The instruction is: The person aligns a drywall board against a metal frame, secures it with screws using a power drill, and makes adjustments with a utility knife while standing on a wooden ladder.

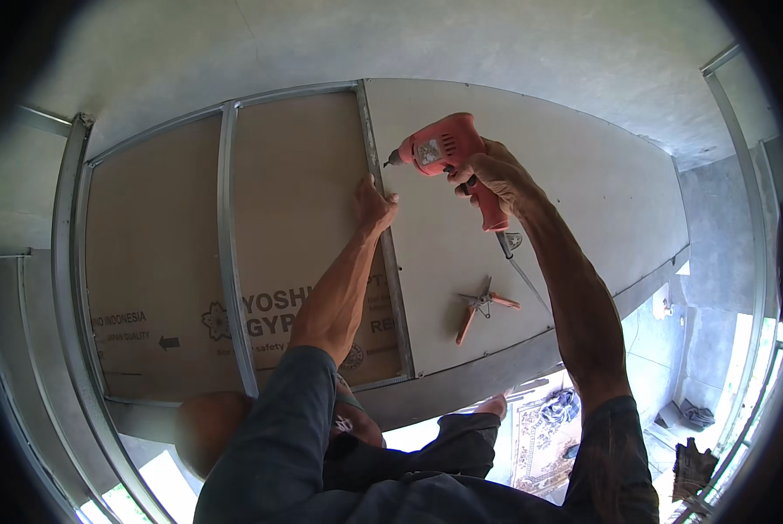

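My right hand [492,179] is wrapped round the handle of a red power drill [444,144], one finger near its trigger. The drill points left, its bit tip close to the upper part of a metal stud [382,229]. My left hand [375,205] is closed on that same stud, just below the bit, with the thumb upward; some fingers are hidden. A cord [527,284] runs down from the drill handle. On the pale board [444,253] right of the stud lies a pair of pliers [486,304] with orange handles, spread apart.
Brown-faced gypsum board [295,201] shows behind another metal stud [227,227] on the left. Upright metal framing [68,227] stands farther left, with more [745,157] at the right. Below are a patterned rug [540,441] and a bare, rounded body part [210,430].
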`<state>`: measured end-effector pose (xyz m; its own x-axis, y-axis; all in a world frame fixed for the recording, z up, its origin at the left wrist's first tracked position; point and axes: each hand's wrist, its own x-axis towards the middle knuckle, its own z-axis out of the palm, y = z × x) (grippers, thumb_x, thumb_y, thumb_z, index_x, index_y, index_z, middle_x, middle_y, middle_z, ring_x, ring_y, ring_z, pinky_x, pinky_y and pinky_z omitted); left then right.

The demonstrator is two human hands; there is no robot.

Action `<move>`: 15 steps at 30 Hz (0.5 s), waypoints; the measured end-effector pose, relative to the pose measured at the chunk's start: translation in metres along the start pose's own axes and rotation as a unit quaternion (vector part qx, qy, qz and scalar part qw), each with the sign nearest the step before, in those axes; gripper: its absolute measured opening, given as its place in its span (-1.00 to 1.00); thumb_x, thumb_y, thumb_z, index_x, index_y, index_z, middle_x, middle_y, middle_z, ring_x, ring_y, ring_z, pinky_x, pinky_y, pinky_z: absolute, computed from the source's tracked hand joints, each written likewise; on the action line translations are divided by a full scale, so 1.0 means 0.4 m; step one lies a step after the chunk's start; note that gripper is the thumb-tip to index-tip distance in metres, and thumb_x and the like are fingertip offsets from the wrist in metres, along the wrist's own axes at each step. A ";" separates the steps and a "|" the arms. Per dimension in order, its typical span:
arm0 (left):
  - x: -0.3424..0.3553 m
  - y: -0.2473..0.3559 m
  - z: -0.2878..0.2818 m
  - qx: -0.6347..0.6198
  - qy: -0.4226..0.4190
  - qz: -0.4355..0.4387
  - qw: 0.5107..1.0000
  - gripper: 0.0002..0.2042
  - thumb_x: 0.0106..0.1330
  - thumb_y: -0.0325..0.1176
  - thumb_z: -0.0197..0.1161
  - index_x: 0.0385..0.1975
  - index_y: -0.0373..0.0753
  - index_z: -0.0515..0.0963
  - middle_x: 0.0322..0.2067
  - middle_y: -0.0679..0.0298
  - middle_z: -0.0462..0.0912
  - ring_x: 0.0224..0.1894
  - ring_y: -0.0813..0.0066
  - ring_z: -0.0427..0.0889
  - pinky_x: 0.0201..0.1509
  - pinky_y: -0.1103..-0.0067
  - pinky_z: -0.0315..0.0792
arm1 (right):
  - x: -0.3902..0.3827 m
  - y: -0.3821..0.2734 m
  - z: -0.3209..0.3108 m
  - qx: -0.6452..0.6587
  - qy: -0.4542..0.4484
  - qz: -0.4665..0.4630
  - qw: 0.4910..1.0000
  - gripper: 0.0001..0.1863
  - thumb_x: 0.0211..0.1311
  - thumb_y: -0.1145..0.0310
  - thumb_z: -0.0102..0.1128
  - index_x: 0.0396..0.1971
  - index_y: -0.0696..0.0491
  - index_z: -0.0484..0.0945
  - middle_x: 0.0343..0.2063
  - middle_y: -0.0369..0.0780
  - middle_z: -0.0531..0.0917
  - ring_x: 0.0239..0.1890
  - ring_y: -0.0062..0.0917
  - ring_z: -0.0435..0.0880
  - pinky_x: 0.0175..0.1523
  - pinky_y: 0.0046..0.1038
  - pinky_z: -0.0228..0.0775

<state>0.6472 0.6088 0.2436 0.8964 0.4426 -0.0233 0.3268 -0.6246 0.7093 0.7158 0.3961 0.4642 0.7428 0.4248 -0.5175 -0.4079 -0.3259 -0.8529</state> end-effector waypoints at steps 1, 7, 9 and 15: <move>0.002 -0.004 -0.002 0.001 0.001 -0.001 1.000 -0.44 0.10 -0.44 0.49 0.05 -0.51 0.38 0.02 -0.21 0.53 0.12 -0.18 0.54 0.20 0.19 0.47 | 0.001 0.000 0.003 0.000 -0.001 0.000 1.000 -0.54 -0.11 0.53 0.21 -0.09 0.16 0.46 -0.39 -0.21 0.56 -0.48 -0.52 0.61 -0.45 -0.42 0.41; 0.001 0.009 0.004 0.009 -0.016 -0.014 1.000 -0.43 0.10 -0.44 0.48 0.07 -0.51 0.37 0.05 -0.21 0.51 0.15 -0.18 0.52 0.22 0.18 0.46 | 0.022 0.018 -0.012 -0.001 -0.014 0.017 1.000 -0.45 -0.07 0.52 0.25 0.05 0.09 0.45 -0.29 -0.22 0.58 -0.43 -0.55 0.61 -0.46 -0.45 0.41; 0.009 -0.009 0.002 0.019 0.001 -0.001 1.000 -0.41 0.10 -0.43 0.49 0.09 -0.49 0.37 0.05 -0.20 0.52 0.16 -0.17 0.52 0.23 0.18 0.46 | 0.025 0.015 -0.006 -0.005 -0.017 0.008 1.000 -0.45 -0.08 0.52 0.25 0.04 0.09 0.45 -0.30 -0.22 0.58 -0.44 -0.55 0.61 -0.48 -0.46 0.39; 0.008 -0.007 0.004 0.016 -0.006 -0.017 1.000 -0.41 0.10 -0.42 0.50 0.09 -0.48 0.37 0.07 -0.18 0.50 0.16 -0.15 0.52 0.23 0.19 0.46 | 0.016 0.003 0.000 -0.010 -0.009 0.004 1.000 -0.57 -0.12 0.53 0.21 -0.12 0.14 0.47 -0.39 -0.22 0.53 -0.46 -0.50 0.60 -0.43 -0.41 0.38</move>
<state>0.6494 0.6110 0.2404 0.8884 0.4557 -0.0550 0.3658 -0.6305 0.6846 0.7199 0.3985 0.4598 0.7298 0.4365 -0.5262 -0.4031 -0.3469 -0.8469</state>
